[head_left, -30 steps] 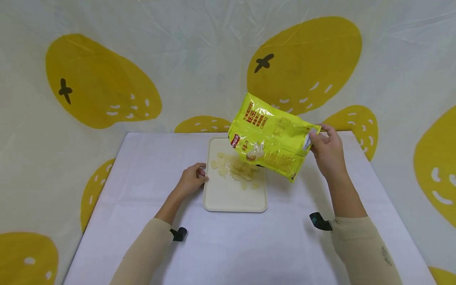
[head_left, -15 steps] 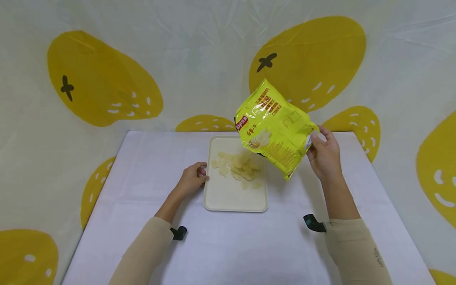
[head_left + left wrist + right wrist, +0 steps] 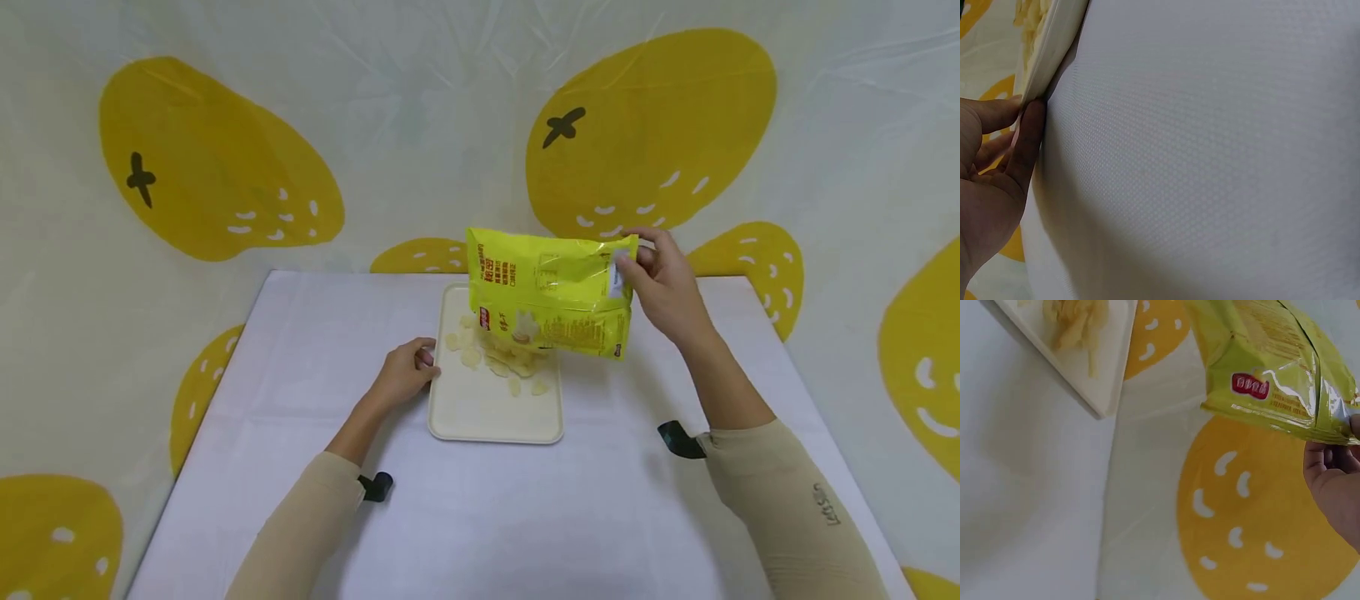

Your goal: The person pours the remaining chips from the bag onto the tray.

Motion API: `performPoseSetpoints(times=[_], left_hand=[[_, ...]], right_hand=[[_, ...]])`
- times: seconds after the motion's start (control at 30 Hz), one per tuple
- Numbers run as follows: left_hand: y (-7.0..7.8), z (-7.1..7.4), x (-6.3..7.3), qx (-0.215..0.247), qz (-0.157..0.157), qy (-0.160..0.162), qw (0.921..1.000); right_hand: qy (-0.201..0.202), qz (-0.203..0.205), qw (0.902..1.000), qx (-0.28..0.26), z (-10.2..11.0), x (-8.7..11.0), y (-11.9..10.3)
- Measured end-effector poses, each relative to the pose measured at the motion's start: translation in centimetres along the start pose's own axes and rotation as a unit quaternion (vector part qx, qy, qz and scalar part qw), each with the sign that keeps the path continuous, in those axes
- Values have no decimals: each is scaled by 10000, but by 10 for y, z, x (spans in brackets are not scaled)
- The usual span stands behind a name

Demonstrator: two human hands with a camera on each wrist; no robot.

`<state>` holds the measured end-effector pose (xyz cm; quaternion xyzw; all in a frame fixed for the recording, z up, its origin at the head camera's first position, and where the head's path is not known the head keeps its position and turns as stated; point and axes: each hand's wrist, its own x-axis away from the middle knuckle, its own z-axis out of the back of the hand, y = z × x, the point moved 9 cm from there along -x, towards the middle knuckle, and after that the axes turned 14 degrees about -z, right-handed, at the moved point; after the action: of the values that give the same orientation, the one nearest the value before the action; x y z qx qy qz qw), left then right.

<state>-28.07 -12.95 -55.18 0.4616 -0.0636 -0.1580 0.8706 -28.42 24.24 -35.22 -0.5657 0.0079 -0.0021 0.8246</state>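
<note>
My right hand point(image 3: 667, 287) pinches one end of a shiny yellow chip bag point(image 3: 555, 292), thumb in front and fingers behind. Held sideways, the bag hangs over the upper right of a cream rectangular tray point(image 3: 495, 421). Pale potato chips point(image 3: 510, 358) lie in a loose heap on the tray, some hidden behind the bag. In the right wrist view, the fingers grip a corner of the bag point(image 3: 1272, 369) near its edge. My left hand point(image 3: 405, 373) holds the tray's left rim; the left wrist view shows thumb and fingers pinching that rim point(image 3: 1054, 53).
A white cloth covers the table point(image 3: 247, 400), whose far edge runs just behind the tray. Beyond it hangs a pale curtain point(image 3: 420, 108) printed with large yellow fruit shapes. Dark wrist cameras point(image 3: 681, 440) stick out from both sleeves.
The bag first swings up and tilts, then comes down and left to lie nearly level over the chips. My right hand has moved with it. My left hand stays at the tray's rim.
</note>
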Motion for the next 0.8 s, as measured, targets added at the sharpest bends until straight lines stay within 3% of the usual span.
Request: performPoseSetpoints(times=[0.13, 0.33, 0.47, 0.63, 0.8], left_hand=[[-2, 0, -1, -27, -50, -10, 10000], [-5, -1, -1, 40, -63, -49, 10000], [-4, 0, -1, 76, -40, -43, 10000], [0, 2, 1, -39, -94, -12, 9999], [2, 2, 1, -94, -120, -13, 9999]], right_hand=[[-267, 408, 9942, 956, -16, -6, -27], [-734, 743, 9779, 1813, -39, -13, -62], [-1056, 835, 9650, 2252, -50, -14, -77], [-1116, 1454, 9463, 2665, -61, -13, -92], [-1084, 1845, 9383, 2716, -68, -11, -100]])
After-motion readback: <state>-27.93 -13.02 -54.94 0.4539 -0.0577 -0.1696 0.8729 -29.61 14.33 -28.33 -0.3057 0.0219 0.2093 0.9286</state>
